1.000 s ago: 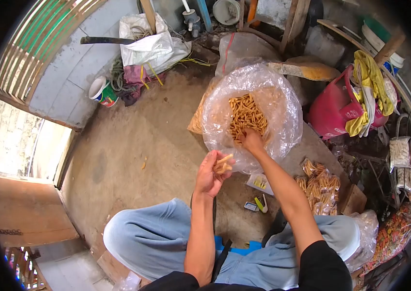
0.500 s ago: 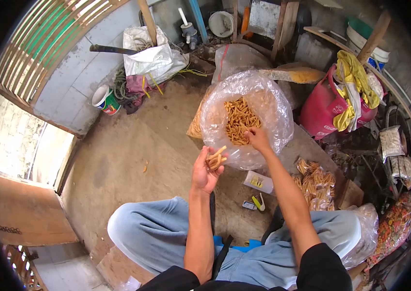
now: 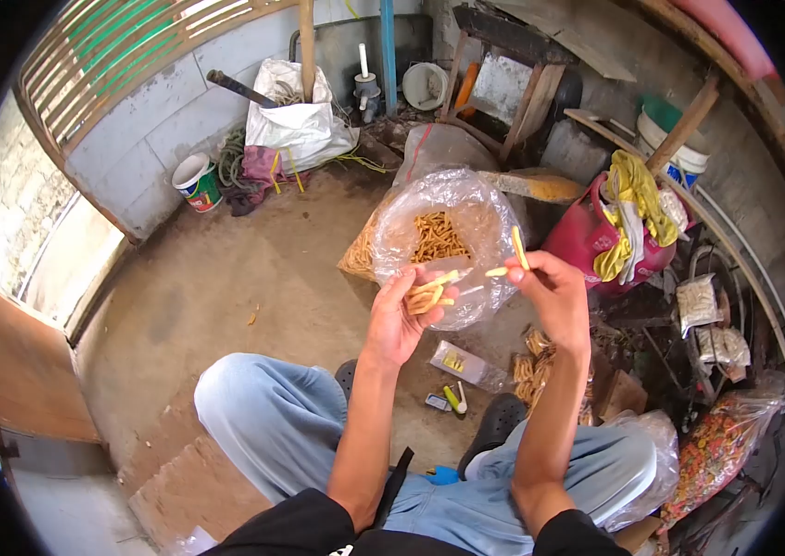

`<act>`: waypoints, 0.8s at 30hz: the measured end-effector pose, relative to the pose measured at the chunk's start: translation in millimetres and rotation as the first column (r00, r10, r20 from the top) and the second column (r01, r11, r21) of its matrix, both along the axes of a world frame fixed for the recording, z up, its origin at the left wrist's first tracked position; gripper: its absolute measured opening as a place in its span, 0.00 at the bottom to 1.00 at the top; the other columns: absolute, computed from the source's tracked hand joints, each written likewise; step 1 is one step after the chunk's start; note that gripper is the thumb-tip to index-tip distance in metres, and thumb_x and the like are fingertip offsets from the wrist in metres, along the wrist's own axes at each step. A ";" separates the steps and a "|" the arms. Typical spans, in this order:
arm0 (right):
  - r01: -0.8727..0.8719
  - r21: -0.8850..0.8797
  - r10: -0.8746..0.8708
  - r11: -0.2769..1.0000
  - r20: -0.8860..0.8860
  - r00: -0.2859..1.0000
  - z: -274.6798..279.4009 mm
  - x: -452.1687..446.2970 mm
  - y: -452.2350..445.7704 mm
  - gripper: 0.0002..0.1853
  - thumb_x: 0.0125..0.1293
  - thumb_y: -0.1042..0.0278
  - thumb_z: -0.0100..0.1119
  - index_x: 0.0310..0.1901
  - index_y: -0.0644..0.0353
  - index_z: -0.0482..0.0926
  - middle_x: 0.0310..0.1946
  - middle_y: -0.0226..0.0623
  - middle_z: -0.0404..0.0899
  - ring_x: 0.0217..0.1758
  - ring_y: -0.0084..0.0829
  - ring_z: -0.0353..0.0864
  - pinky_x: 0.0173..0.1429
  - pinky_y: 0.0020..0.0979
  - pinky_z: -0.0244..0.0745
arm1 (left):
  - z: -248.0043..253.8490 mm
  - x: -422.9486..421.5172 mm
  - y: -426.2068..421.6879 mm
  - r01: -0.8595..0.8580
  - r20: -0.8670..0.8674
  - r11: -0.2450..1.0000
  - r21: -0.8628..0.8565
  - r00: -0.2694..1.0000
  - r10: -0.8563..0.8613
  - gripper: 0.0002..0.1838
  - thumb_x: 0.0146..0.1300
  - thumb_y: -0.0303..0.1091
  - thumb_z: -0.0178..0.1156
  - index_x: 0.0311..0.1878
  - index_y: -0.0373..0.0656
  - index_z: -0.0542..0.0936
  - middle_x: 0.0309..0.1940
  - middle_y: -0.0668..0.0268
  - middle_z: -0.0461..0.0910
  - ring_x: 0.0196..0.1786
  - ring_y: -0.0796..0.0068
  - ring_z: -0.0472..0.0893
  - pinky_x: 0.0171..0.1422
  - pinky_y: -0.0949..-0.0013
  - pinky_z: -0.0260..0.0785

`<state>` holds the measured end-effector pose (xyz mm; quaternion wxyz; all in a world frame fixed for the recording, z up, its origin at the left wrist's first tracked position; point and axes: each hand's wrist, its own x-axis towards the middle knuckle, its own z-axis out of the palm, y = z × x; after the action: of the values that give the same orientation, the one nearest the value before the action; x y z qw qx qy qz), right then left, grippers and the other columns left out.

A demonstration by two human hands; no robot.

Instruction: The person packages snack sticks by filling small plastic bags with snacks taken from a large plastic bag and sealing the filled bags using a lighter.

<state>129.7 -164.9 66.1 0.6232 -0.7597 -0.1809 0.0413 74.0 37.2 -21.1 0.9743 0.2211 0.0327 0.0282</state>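
Note:
My left hand [image 3: 394,322] is closed around several fried snack sticks [image 3: 427,296], held palm up in front of the big bag. Whether a small clear bag surrounds them, I cannot tell. To its right, my right hand [image 3: 557,301] pinches a couple of yellowish snack sticks [image 3: 518,248] between thumb and fingers, one pointing up and one pointing left. Beyond both hands stands a large clear plastic bag [image 3: 394,215], its mouth spread wide. A heap of brown snack sticks [image 3: 439,239] lies inside it, partly hidden by the bag's near rim.
On the floor are a clear packet [image 3: 468,365], a green-and-white tool [image 3: 454,399] and a small box [image 3: 438,401]. Filled snack packs [image 3: 533,371] lie by my right forearm. A pink container [image 3: 570,236] draped with yellow cloth stands right; a paint bucket [image 3: 198,183] stands left.
My right hand has come out of the large bag with snack sticks and moved up and right. My left hand still holds its sticks, slightly farther right. The view has shifted.

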 end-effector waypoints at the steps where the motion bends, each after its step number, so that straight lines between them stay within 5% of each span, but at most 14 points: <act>1: 0.009 0.056 -0.011 0.998 0.030 0.999 4.2 -9.7 0.9 0.07 0.61 0.74 0.64 0.41 0.64 0.83 0.29 0.22 0.78 0.30 0.11 0.67 0.33 0.18 0.63 | 6.0 -2.1 -2.7 0.025 0.022 1.000 -0.005 0.999 -0.025 0.12 0.72 0.38 0.47 0.47 0.39 0.73 0.45 0.52 0.80 0.43 0.54 0.84 0.35 0.68 0.84; 3: -0.003 0.101 -0.004 0.995 0.073 0.997 8.4 -22.1 5.1 0.07 0.59 0.76 0.65 0.40 0.64 0.83 0.31 0.24 0.79 0.30 0.13 0.68 0.34 0.20 0.64 | 13.6 -5.6 -6.9 0.043 0.048 0.999 -0.018 0.998 -0.042 0.12 0.71 0.38 0.48 0.46 0.38 0.73 0.45 0.54 0.80 0.43 0.55 0.84 0.37 0.67 0.84; 5: 0.059 -0.030 -0.049 0.998 0.267 0.962 9.2 -30.1 6.3 0.07 0.58 0.77 0.65 0.39 0.63 0.83 0.31 0.27 0.80 0.30 0.16 0.70 0.34 0.21 0.66 | 17.5 -8.9 -11.8 0.085 0.061 0.996 -0.001 0.995 -0.084 0.12 0.71 0.38 0.48 0.46 0.39 0.73 0.44 0.54 0.80 0.43 0.56 0.84 0.37 0.67 0.84; 9: 0.068 -0.195 0.009 0.978 0.368 0.930 12.8 -44.4 12.8 0.11 0.56 0.77 0.66 0.43 0.63 0.83 0.33 0.31 0.77 0.32 0.20 0.70 0.35 0.22 0.67 | 20.5 -14.3 -21.7 0.082 0.041 0.997 0.005 0.996 -0.082 0.11 0.71 0.37 0.48 0.47 0.40 0.74 0.44 0.53 0.80 0.43 0.55 0.84 0.34 0.69 0.84; 16: 0.164 -0.111 -0.103 0.980 0.418 0.902 32.2 -60.0 4.5 0.15 0.58 0.80 0.63 0.49 0.63 0.81 0.32 0.32 0.76 0.34 0.20 0.72 0.36 0.22 0.67 | 21.3 -18.0 -24.8 0.112 0.021 0.992 -0.059 0.994 -0.111 0.12 0.71 0.38 0.48 0.47 0.41 0.74 0.44 0.53 0.80 0.43 0.51 0.83 0.33 0.69 0.84; 19: 0.201 -0.138 -0.141 0.970 0.357 0.923 42.2 -64.3 -6.2 0.18 0.57 0.81 0.64 0.51 0.64 0.80 0.33 0.32 0.78 0.34 0.19 0.73 0.38 0.20 0.68 | 21.3 -17.7 -21.5 0.117 0.039 0.989 -0.090 0.993 -0.114 0.12 0.71 0.39 0.48 0.46 0.41 0.74 0.44 0.53 0.80 0.43 0.50 0.83 0.33 0.69 0.84; 24: 0.279 0.063 -0.286 0.958 0.188 0.940 37.9 -64.5 -3.7 0.09 0.54 0.81 0.67 0.38 0.68 0.82 0.29 0.31 0.80 0.30 0.16 0.74 0.36 0.19 0.69 | 23.5 -19.2 -16.8 0.111 0.036 0.988 -0.102 0.993 -0.108 0.12 0.71 0.40 0.48 0.46 0.41 0.74 0.45 0.52 0.79 0.44 0.51 0.83 0.32 0.69 0.84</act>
<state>65.2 -168.6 104.0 0.6152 -0.7671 -0.1310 -0.1264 54.7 20.3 2.4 0.9850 0.1709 0.0070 -0.0238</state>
